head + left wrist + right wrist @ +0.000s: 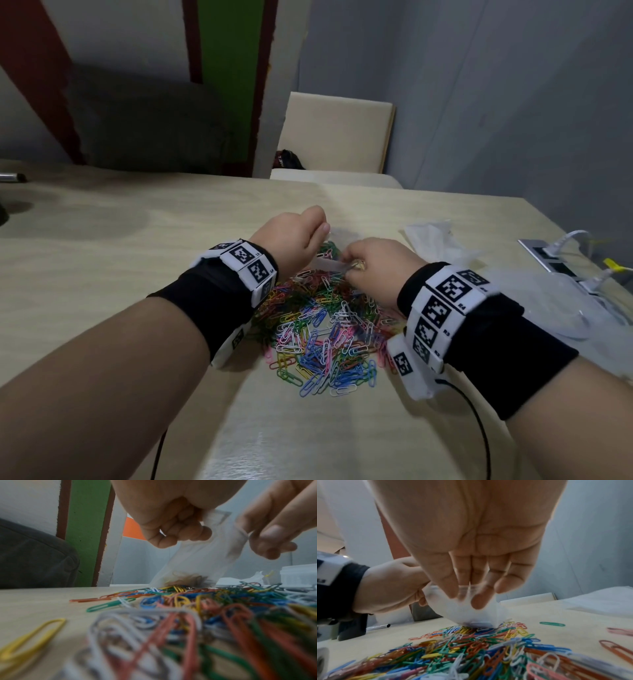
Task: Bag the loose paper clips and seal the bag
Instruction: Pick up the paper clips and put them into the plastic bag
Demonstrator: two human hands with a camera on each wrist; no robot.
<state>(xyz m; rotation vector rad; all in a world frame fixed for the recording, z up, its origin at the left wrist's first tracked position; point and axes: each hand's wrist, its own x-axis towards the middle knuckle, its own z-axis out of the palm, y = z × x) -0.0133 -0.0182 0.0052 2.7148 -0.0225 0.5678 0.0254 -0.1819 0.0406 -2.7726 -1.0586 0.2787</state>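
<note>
A heap of coloured paper clips (322, 325) lies on the pale wooden table (137, 260), right in front of me. Above its far edge both hands hold a small clear plastic bag (329, 264). My left hand (320, 234) is curled into a fist and grips one top corner of the bag (214, 517). My right hand (349, 269) pinches the opposite side of the bag's mouth (469, 592). The bag (197, 561) hangs down and its bottom touches the heap. A few clips (185, 577) show blurred inside it.
Crumpled clear plastic bags (431, 236) lie to the right, with a socket panel (555, 257) and white cables beyond them. A marker (12, 177) rests at the far left edge. A white jar (298, 574) stands behind the heap. A cream chair (335, 137) is behind the table.
</note>
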